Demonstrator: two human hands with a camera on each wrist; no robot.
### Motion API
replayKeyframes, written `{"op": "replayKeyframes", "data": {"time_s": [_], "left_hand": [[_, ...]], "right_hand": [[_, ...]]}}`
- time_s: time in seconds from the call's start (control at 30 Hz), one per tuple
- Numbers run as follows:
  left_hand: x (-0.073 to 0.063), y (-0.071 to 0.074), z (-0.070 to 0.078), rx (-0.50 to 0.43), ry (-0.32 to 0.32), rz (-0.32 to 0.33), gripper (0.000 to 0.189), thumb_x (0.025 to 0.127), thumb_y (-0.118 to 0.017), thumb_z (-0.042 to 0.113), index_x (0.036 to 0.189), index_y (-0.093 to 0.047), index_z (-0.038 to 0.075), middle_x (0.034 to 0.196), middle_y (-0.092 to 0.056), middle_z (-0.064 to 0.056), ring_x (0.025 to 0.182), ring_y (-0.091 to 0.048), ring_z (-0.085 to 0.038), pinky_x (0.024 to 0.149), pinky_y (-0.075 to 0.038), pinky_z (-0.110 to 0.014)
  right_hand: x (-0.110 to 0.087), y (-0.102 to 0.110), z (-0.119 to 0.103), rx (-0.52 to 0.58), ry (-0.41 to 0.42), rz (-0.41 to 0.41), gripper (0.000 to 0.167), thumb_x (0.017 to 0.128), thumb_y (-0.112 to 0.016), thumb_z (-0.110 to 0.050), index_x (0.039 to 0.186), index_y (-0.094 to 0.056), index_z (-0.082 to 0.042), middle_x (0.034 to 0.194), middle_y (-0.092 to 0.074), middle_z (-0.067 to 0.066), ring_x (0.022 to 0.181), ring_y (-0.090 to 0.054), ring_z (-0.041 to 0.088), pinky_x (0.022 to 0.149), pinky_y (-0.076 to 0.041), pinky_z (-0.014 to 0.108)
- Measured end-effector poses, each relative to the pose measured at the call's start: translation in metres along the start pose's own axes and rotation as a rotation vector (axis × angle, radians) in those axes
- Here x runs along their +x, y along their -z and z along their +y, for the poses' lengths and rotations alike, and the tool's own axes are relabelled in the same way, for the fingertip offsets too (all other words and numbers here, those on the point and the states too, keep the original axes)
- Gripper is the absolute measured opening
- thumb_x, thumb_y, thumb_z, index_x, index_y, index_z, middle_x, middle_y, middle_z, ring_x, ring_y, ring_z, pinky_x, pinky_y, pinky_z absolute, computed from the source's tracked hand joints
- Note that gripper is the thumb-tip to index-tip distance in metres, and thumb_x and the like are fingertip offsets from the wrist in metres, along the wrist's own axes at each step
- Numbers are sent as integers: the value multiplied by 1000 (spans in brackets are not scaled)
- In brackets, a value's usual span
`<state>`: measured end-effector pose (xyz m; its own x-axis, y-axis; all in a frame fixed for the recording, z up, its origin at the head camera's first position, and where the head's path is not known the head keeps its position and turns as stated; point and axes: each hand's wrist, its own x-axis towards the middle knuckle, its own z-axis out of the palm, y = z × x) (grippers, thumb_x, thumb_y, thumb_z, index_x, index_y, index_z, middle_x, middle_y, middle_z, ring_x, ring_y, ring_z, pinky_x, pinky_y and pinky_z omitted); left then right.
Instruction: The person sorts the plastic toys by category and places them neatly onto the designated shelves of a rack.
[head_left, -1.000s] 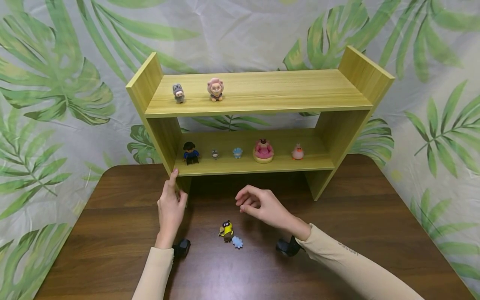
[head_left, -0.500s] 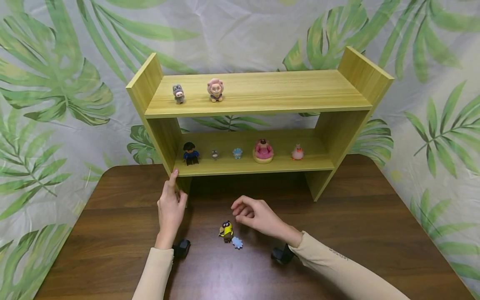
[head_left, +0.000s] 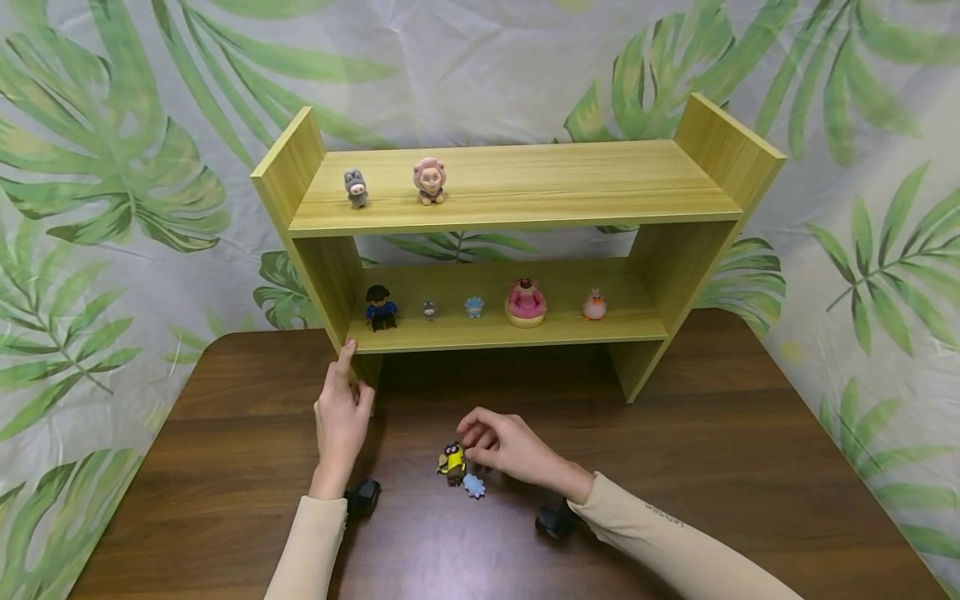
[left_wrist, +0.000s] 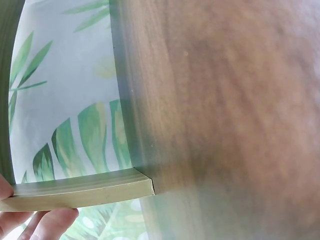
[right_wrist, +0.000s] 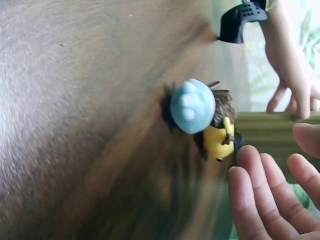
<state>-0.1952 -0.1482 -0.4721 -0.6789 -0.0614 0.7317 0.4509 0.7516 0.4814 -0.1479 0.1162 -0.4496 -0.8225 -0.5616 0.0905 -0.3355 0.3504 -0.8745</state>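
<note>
At the lower left of the wooden shelf point(head_left: 480, 218), my left hand point(head_left: 341, 417) grips the front edge of the side panel; its fingers lie on both sides of that panel in the left wrist view. My right hand point(head_left: 513, 450) holds nothing, its loosely bent fingers just right of a yellow-and-brown figurine point(head_left: 453, 463) on the table. Whether they touch it I cannot tell. Beside that figurine is a small light-blue piece point(head_left: 474, 486). In the right wrist view, the rounded blue piece point(right_wrist: 192, 106) partly overlaps the yellow figurine point(right_wrist: 218, 142).
A grey figurine point(head_left: 356, 189) and a pink one point(head_left: 430, 181) stand on the top board. On the middle board are a blue-and-black figure point(head_left: 382, 308), a pink bear point(head_left: 527, 302), a pale pink bird point(head_left: 595, 306) and tiny figurines. Brown table point(head_left: 720, 467) surrounds the shelf.
My right hand has moved down and left, from beneath the shelf to beside the yellow figurine. The left hand stays on the side panel.
</note>
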Motion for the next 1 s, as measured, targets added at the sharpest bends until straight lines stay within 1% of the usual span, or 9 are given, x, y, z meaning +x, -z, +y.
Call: {"op": "replayKeyframes", "data": {"time_s": [0.13,0.33,0.5,0.67,0.83,1.0], "left_hand": [[0,0,0,2,-1,1,84,80,-52,-15,146,-29,31,85,-46,-12,52,-27,-12,44,-27,-31],[-1,1,0,-1,-3,3,84,80,-52,-15,146,-29,31,85,-46,-12,52,-27,-11,45,-26,-31],[-1,2,0,2,-3,4,84,80,-52,-15,146,-29,31,85,-46,-12,51,-25,-9,44,-26,-31],[-1,2,1,0,-7,7,84,80,-52,-15,146,-30,31,85,-46,-12,52,-26,-10,44,-26,-31],[0,1,1,2,-5,7,83,80,-52,-15,146,-30,31,84,-46,-12,52,-27,-11,44,-26,-31],[0,0,0,2,2,4,82,81,-52,-14,146,-30,31,83,-45,-12,52,-27,-12,44,-26,-31]], "right_hand": [[0,-6,4,-24,-17,-12,24,86,-67,-1,109,-60,-1,90,-64,4,75,-63,15,68,-51,26],[0,-13,9,-59,-48,-26,25,86,-71,-8,108,-60,-3,90,-65,4,73,-63,13,66,-51,23],[2,-17,12,-83,-58,-12,26,85,-72,-13,107,-62,-5,88,-63,4,70,-62,11,65,-50,22],[5,-19,11,-121,-61,-9,30,84,-74,-16,109,-62,-5,88,-60,6,69,-60,11,64,-49,22],[5,-20,9,-165,-41,-25,31,83,-74,-14,109,-62,-4,88,-57,8,69,-57,11,63,-48,22],[4,-21,9,-176,-31,-17,29,82,-75,-11,107,-62,-3,93,-55,7,70,-56,10,64,-47,21]]}}
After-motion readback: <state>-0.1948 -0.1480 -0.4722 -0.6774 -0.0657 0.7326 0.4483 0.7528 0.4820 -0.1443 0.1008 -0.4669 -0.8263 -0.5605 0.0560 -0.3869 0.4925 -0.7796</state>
